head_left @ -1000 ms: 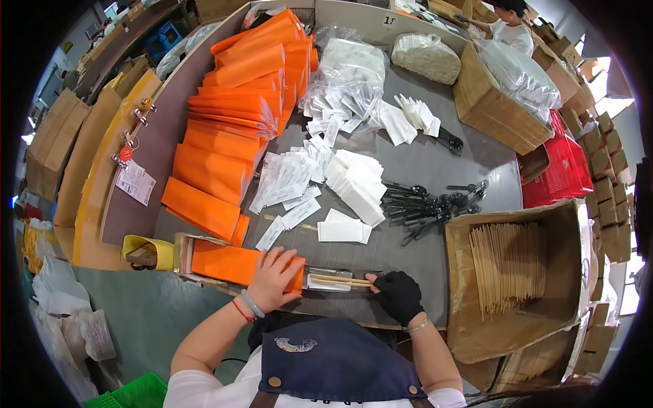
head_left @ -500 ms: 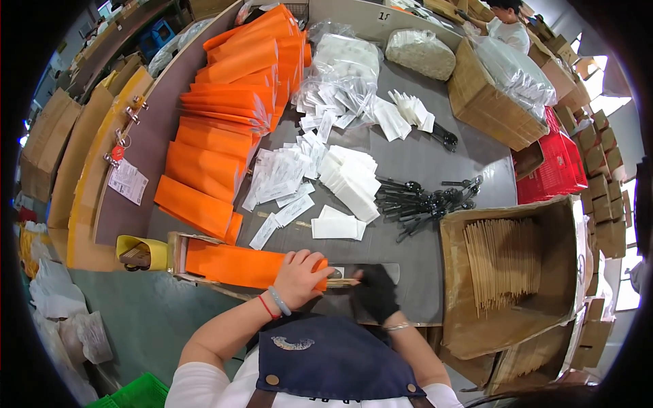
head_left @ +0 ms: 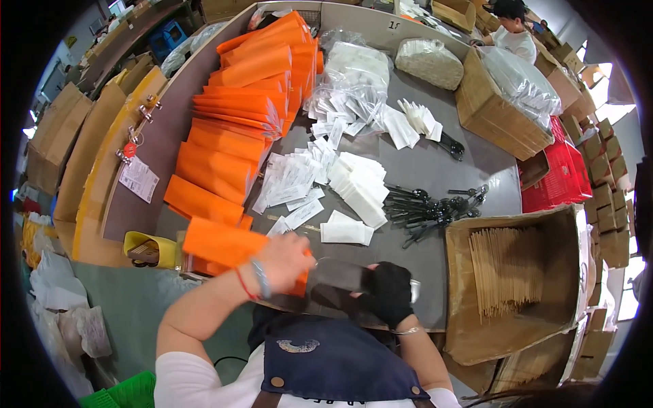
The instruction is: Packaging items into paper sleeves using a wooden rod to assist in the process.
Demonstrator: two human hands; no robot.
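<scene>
My left hand [head_left: 284, 260], blurred, has its fingers closed on the right end of an orange packet [head_left: 224, 242] at the table's near edge. More orange [head_left: 299, 282] shows beneath that hand. My right hand [head_left: 388, 294], in a black glove with bare fingertips, is closed on a clear plastic bag [head_left: 338, 273] that stretches between both hands. A small whitish end [head_left: 415, 291] sticks out past the glove; its kind is unclear. Beyond the hands lie white folded napkins [head_left: 357, 187], small white sachets [head_left: 289, 178] and a heap of black plastic spoons [head_left: 432, 207].
A long row of orange packets [head_left: 238, 132] leans along the left panel. A carton of wooden chopsticks [head_left: 452, 285] stands at the right, near a red crate [head_left: 568, 163]. A yellow holder [head_left: 163, 251] sits at the left edge. A person [head_left: 513, 37] is at the far right.
My left hand has moved left and up, and an orange packet now tilts up with it. The right hand has shifted slightly right and nearer, with clear plastic stretched between the hands.
</scene>
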